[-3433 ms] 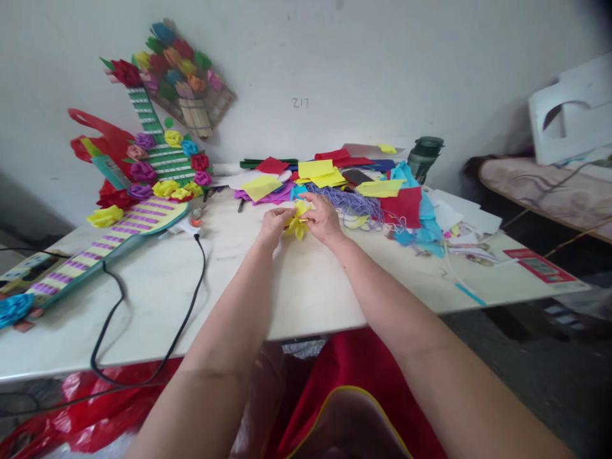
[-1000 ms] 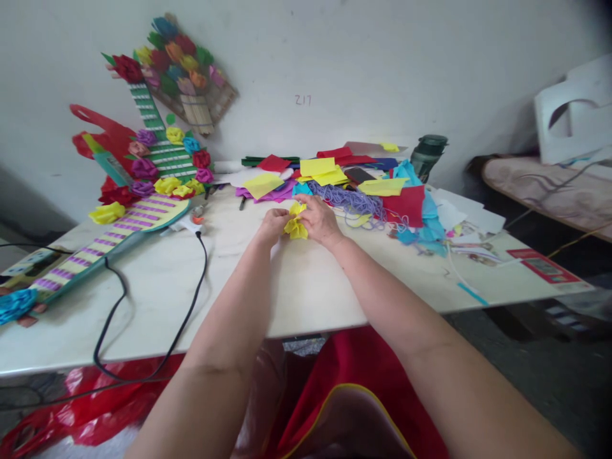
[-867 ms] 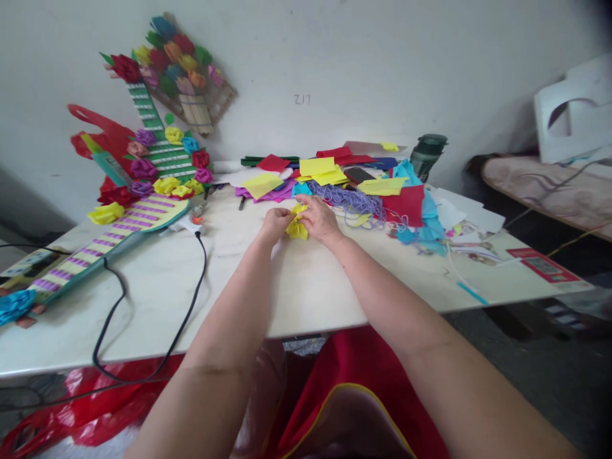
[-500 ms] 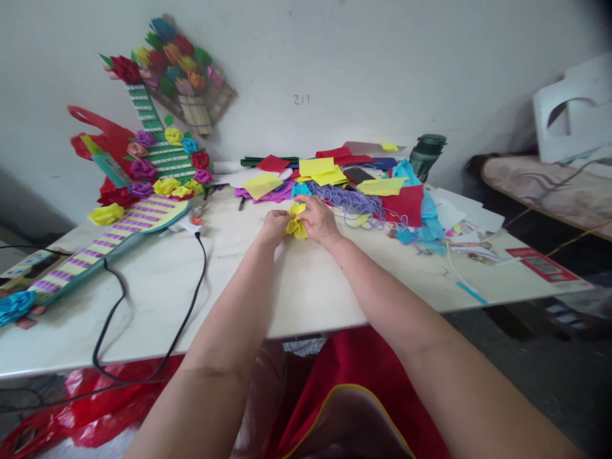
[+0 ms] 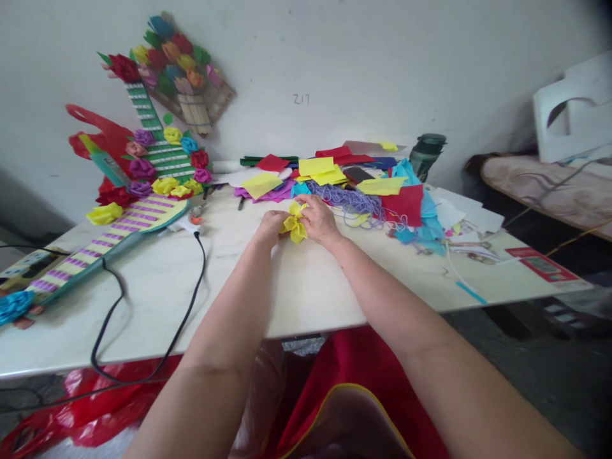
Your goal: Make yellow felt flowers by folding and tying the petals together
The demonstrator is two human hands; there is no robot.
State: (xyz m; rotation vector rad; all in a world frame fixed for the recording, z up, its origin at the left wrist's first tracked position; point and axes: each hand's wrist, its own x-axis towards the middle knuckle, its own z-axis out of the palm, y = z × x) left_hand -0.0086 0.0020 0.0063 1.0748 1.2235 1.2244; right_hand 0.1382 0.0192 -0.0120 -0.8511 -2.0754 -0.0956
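Note:
A small crumpled yellow paper flower [image 5: 294, 226] sits between both hands above the white table [image 5: 296, 287]. My left hand [image 5: 270, 227] pinches its left side with curled fingers. My right hand [image 5: 319, 220] grips its right side, fingers bent over the top. Just behind the hands lies a heap of coloured paper squares [image 5: 335, 175] and a tangle of purple cord [image 5: 351, 201].
A striped craft board with paper roses [image 5: 143, 172] leans at the left, a second flower piece [image 5: 184, 76] on the wall. A black cable [image 5: 143, 319] runs from a glue gun [image 5: 194, 220] off the front edge. A dark bottle [image 5: 425, 156] stands at the back right.
Both hands stay on the yellow flower and have kneaded it; its petals now stick out a little more between the fingers. Nothing else has moved.

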